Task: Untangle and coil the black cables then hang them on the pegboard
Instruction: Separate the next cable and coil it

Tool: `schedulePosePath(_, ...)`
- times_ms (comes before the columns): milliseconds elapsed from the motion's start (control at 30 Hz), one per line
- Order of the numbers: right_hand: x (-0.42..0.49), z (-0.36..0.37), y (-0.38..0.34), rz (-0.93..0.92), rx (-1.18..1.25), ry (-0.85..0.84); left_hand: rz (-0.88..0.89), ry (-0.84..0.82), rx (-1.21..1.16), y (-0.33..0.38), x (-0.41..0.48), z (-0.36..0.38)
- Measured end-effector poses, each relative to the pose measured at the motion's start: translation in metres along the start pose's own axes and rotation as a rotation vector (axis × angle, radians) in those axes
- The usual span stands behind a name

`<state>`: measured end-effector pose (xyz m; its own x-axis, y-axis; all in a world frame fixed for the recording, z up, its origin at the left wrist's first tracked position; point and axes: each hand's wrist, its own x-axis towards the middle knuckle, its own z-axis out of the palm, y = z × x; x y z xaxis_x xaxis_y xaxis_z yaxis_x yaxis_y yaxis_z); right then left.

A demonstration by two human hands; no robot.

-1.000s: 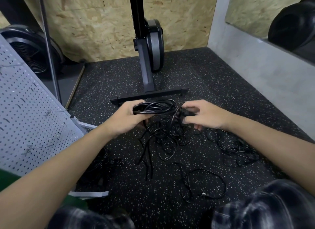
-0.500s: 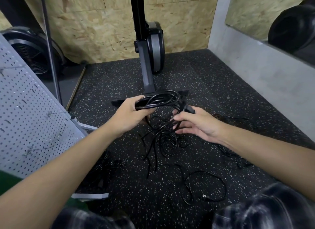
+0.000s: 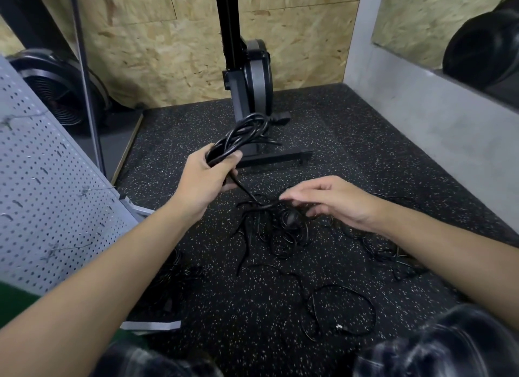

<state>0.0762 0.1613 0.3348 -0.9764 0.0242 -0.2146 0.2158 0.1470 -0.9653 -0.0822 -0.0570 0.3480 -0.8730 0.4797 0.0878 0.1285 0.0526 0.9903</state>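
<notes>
My left hand (image 3: 206, 177) is shut on a coiled black cable (image 3: 245, 133), raised above the floor; its plug end (image 3: 281, 118) sticks out to the right. One strand runs down from the coil into a tangle of black cables (image 3: 276, 227) on the speckled floor. My right hand (image 3: 332, 199) hovers over that tangle with fingers spread, fingertips at the top strands, holding nothing. A thin loose cable loop (image 3: 344, 312) lies nearer me. The white pegboard (image 3: 42, 180) leans at the left with several wire hooks.
A black exercise machine post (image 3: 250, 76) with its base bar (image 3: 276, 157) stands just behind the coil. A round fan (image 3: 60, 95) sits far left. A grey wall (image 3: 421, 118) bounds the right. More cables lie at the right (image 3: 393, 253) and by the pegboard's foot (image 3: 174, 278).
My right hand let go of the plug end and dropped lower right over the tangle. My left hand lifted and tilted the coil upward.
</notes>
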Motion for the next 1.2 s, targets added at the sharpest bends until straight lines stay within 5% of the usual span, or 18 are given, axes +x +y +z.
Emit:
schedulePosePath(67, -0.004, 0.010, -0.010, -0.100, -0.161, -0.067, 0.013, -0.004, -0.003, 0.002, -0.001, 0.004)
schedulePosePath(167, 0.006, 0.015, -0.010, -0.149, -0.557, 0.202, 0.028, -0.040, -0.018, 0.005, -0.003, 0.008)
schedulePosePath(233, 0.012, 0.014, -0.007, -0.121, -0.575, 0.261, 0.052, -0.079, -0.009, 0.007, -0.005, 0.013)
schedulePosePath(433, 0.036, 0.028, 0.017, -0.047, -0.492, 0.014, 0.018, -0.126, -0.146, 0.014, -0.006, 0.027)
schedulePosePath(533, 0.042, 0.025, 0.024, -0.017, -0.414, 0.070, 0.015, -0.086, -0.218, 0.019, -0.001, 0.027)
schedulePosePath(633, 0.035, 0.013, 0.019, -0.005, -0.280, 0.176, 0.100, -0.060, -0.024, 0.013, 0.003, 0.018)
schedulePosePath(767, 0.024, 0.002, 0.007, -0.129, -0.591, 0.242, 0.162, -0.154, 0.305, -0.004, 0.005, 0.007)
schedulePosePath(933, 0.022, -0.003, -0.010, -0.228, -0.668, 0.301, 0.147, -0.158, 0.420, -0.008, 0.005, 0.002)
schedulePosePath(1100, 0.015, -0.018, -0.009, 0.061, -0.559, -0.035, 0.109, -0.069, 0.366, -0.009, 0.008, -0.006)
schedulePosePath(1200, 0.016, -0.016, 0.003, 0.064, -0.523, -0.063, 0.132, -0.082, 0.477, -0.012, 0.004, -0.004)
